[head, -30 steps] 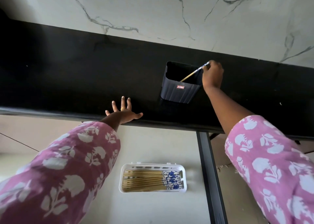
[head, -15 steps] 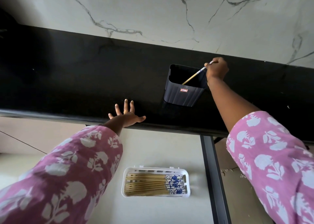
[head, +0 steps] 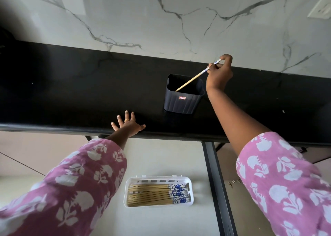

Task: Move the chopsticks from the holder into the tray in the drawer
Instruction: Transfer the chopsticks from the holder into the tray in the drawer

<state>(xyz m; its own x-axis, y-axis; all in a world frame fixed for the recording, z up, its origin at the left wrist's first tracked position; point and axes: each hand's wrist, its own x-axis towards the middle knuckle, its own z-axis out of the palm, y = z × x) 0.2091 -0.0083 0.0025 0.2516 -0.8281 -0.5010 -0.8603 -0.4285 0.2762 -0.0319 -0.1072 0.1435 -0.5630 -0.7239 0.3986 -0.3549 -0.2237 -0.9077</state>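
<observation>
- Chopstick (head: 192, 79): one only, thin and pale wood with a blue-and-white painted top. It sits slanted, with its lower tip inside the holder (head: 181, 102) and its top end in the right hand (head: 219, 74).
- Right hand: fingers curled round the painted end, gripping it above the holder, near the back edge of the counter (head: 71, 92).
- Long axis: runs from inside the holder up and right toward the back edge. The lower tip is not yet clear of the rim.
- Holder: dark ribbed plastic, squarish with rounded corners, small red label on the front. No other sticks show, but the bottom is in shadow.
- Left hand (head: 127, 125): flat with fingers spread, resting on the counter's front edge and holding nothing.
- Tray (head: 191, 193): white plastic with a slotted wall, in the open drawer (head: 161, 155) below the front edge. More chopsticks (head: 152, 194) lie in it side by side, painted ends to the right.
- Judgement: the tray lies down and left of the gripping hand. The stick likely needs lifting out along its slant, then levelling to match the row.
</observation>
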